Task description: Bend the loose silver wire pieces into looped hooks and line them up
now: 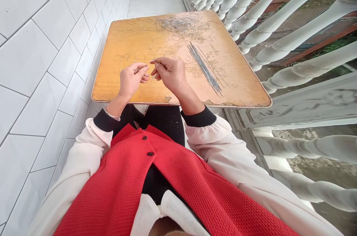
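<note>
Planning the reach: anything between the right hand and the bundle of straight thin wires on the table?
Nothing visible. The right hand sits just left of the straight thin wires, with only the worn wooden tabletop between them. The tangled wire pile lies farther up the table, off that path.

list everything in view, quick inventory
wooden table: one, worn orange-brown, in front of the person
tangled wire pile: one, grey, far end of tabletop
straight wire bundle: one, grey, tabletop right of the hands
curled strands: several, pale, tabletop ahead of the hands
thin strand: one, pale, between the hands
tiled wall: one, white, left side
balustrade: one, white, right side
bracelet: one, silver, left wrist
vest: one, red, on the torso
sleeves: two, white, black cuffs, on the arms
trousers: one pair, black, under the table edge
left hand: one, bare, over the tabletop
right hand: one, bare, over the tabletop
</note>
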Available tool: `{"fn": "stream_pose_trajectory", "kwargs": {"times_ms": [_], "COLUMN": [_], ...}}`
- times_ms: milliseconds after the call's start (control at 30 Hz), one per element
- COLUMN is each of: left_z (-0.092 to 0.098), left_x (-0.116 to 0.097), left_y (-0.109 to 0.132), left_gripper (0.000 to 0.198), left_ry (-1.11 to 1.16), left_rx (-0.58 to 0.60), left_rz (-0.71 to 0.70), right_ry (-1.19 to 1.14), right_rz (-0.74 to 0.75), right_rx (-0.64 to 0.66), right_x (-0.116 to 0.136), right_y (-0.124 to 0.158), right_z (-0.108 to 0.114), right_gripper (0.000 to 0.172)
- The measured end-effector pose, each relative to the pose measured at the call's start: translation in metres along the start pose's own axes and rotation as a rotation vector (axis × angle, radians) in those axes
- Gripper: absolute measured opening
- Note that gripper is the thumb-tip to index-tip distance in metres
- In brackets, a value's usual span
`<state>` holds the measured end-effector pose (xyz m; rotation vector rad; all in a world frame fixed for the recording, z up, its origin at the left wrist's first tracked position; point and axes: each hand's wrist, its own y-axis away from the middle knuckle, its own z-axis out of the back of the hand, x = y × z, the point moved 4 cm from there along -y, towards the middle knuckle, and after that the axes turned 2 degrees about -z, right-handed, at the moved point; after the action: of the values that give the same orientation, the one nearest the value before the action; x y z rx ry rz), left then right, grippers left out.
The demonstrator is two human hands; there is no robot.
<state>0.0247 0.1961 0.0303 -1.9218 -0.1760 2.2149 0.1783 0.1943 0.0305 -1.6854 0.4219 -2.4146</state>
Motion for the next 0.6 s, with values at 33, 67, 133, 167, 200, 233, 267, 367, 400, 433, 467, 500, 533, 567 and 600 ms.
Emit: {"fn": "stream_pose_trajectory", "kwargs": {"times_ms": [33, 67, 133, 167, 200, 233, 267, 367, 400, 433, 467, 500, 533, 567, 600], "left_z": [-0.002, -0.003, -0.004, -0.004, -0.004, -0.004, -0.004, -0.003, -0.002, 0.000, 0.003, 0.006, 0.009, 0.012, 0.015], "left_x": [0.001, 0.003, 0.006, 0.008, 0.009, 0.010, 0.011, 0.012, 0.011, 0.011, 0.010, 0.010, 0.009, 0.009, 0.009], "left_y": [0.001, 0.001, 0.002, 0.002, 0.002, 0.002, 0.003, 0.004, 0.004, 0.004, 0.003, 0.002, 0.000, -0.001, -0.002], "left_gripper": [0.008, 0.008, 0.008, 0.007, 0.007, 0.007, 0.006, 0.007, 0.007, 0.007, 0.006, 0.005, 0.005, 0.006, 0.007], "left_ry": [0.021, 0.035, 0.046, 0.050, 0.056, 0.065, 0.073, 0.089, 0.089, 0.088, 0.085, 0.082, 0.080, 0.079, 0.079], "left_rx": [0.006, 0.010, 0.021, 0.031, 0.043, 0.057, 0.073, 0.126, 0.136, 0.137, 0.129, 0.110, 0.087, 0.061, 0.038], "left_rz": [0.016, 0.030, 0.047, 0.054, 0.060, 0.066, 0.070, 0.085, 0.091, 0.097, 0.101, 0.103, 0.102, 0.100, 0.098], "right_ry": [-0.026, -0.052, -0.095, -0.109, -0.119, -0.124, -0.125, -0.113, -0.103, -0.088, -0.072, -0.057, -0.046, -0.043, -0.050], "right_rz": [-0.013, -0.027, -0.058, -0.073, -0.086, -0.096, -0.102, -0.104, -0.101, -0.099, -0.095, -0.093, -0.091, -0.092, -0.096], "right_rx": [0.001, 0.005, 0.023, 0.035, 0.047, 0.056, 0.059, 0.050, 0.050, 0.052, 0.057, 0.063, 0.069, 0.077, 0.085], "right_x": [0.000, -0.001, -0.002, -0.002, -0.001, -0.001, 0.000, 0.002, 0.002, 0.002, 0.002, 0.002, 0.001, -0.001, -0.002], "right_y": [-0.001, -0.001, -0.003, -0.003, -0.003, -0.004, -0.004, -0.004, -0.005, -0.005, -0.006, -0.006, -0.007, -0.007, -0.006], "right_z": [0.000, 0.000, -0.001, -0.001, -0.001, -0.001, 0.000, 0.002, 0.002, 0.003, 0.004, 0.005, 0.007, 0.008, 0.009], "right_gripper": [0.029, 0.028, 0.027, 0.026, 0.024, 0.022, 0.020, 0.015, 0.014, 0.013, 0.011, 0.010, 0.009, 0.010, 0.011]}}
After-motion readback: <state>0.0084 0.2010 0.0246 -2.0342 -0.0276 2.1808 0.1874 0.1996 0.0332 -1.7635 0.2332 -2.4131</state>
